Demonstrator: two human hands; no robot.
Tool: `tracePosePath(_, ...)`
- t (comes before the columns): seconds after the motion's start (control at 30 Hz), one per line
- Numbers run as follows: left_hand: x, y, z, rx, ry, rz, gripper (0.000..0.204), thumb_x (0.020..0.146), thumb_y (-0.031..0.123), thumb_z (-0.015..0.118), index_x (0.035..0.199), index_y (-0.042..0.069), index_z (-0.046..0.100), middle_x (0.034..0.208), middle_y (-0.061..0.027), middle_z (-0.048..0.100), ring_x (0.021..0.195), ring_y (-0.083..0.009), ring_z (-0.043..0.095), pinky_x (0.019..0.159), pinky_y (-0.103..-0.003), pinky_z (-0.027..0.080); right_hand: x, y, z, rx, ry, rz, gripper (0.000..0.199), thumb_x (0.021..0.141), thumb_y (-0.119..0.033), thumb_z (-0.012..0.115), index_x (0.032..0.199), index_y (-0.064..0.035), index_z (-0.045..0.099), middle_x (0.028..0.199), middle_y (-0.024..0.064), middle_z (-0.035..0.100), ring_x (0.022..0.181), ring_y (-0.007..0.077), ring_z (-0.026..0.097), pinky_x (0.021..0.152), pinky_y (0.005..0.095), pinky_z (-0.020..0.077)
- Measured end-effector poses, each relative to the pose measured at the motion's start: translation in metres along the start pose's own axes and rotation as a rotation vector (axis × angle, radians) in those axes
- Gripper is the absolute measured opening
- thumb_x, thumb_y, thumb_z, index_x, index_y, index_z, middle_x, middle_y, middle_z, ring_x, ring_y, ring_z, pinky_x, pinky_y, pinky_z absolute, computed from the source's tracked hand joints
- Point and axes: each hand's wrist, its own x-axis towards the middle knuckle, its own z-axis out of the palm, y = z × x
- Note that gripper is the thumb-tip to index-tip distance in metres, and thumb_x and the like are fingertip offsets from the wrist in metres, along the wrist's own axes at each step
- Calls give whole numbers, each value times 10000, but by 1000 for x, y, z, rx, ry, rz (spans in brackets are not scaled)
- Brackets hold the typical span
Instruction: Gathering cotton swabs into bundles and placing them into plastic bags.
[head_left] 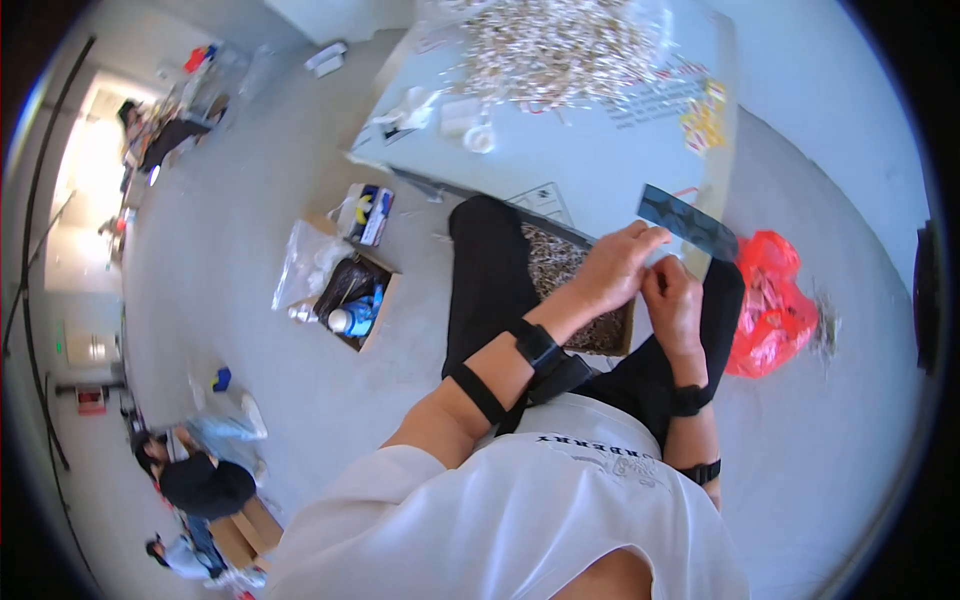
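Over the right edge of my lap, both hands are close together. The fingertips of my left hand (620, 265) close at the lower edge of a dark, glossy flat strip (685, 222) with rounded darker patches, which sticks out beyond them. Just below, my right hand (674, 300) is closed in a pinch, its fingertips near the left ones; whatever it holds is too small or hidden. Beneath my hands, between my knees, an open box (555, 262) holds a mass of small thin brownish pieces, partly covered by my left forearm.
A table (420, 160) ahead carries a large heap of small shiny pieces (560, 50), a white roll (479, 138) and yellow scraps (703, 118). A red plastic bag (768, 305) stands right. On the left floor, a carton (385, 300) holds a blue-and-white bottle. People sit farther left.
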Motion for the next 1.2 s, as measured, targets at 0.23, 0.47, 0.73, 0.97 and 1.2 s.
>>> tracePosePath(0.23, 19, -20, 15, -80, -22, -55, 111, 823, -56, 594, 906, -11, 651, 762, -95, 668, 676, -123, 622, 624, -257, 492, -7, 19, -14, 247, 149, 331, 176, 845, -119, 659, 787, 23, 571, 664, 133, 593, 573, 226, 586, 523, 345, 436)
tracePosePath(0.47, 62, -18, 79, -285, -158, -170, 90, 789, -55, 635, 871, -17, 636, 679, -69, 619, 595, -82, 546, 569, -242, 451, -14, 64, -36, 1320, 318, 953, 199, 915, -217, 653, 912, -23, 614, 829, 61, 636, 635, 81, 538, 517, 198, 429)
tracePosePath(0.73, 128, -37, 157, 18, -337, 158, 131, 754, -24, 660, 866, 35, 627, 738, -94, 653, 688, -217, 653, 646, -323, 515, 24, 123, -45, 1257, 879, 840, 70, 873, -39, 649, 818, 1, 634, 699, 45, 599, 527, 72, 482, 446, 194, 384)
tracePosePath(0.97, 142, -67, 183, 197, -453, 209, 96, 751, 70, 679, 828, 117, 645, 737, -121, 635, 721, -320, 636, 642, -427, 504, 41, 147, -30, 917, 1000, 998, 116, 840, -63, 672, 746, -1, 644, 599, 17, 550, 461, 79, 449, 415, 233, 334)
tracePosePath(1.2, 143, -70, 180, 242, -507, 212, 94, 752, 67, 670, 828, 117, 645, 722, -126, 618, 722, -328, 624, 642, -423, 500, 38, 153, -24, 843, 918, 1064, 127, 885, -76, 655, 771, -30, 624, 624, 10, 544, 471, 83, 450, 421, 217, 376)
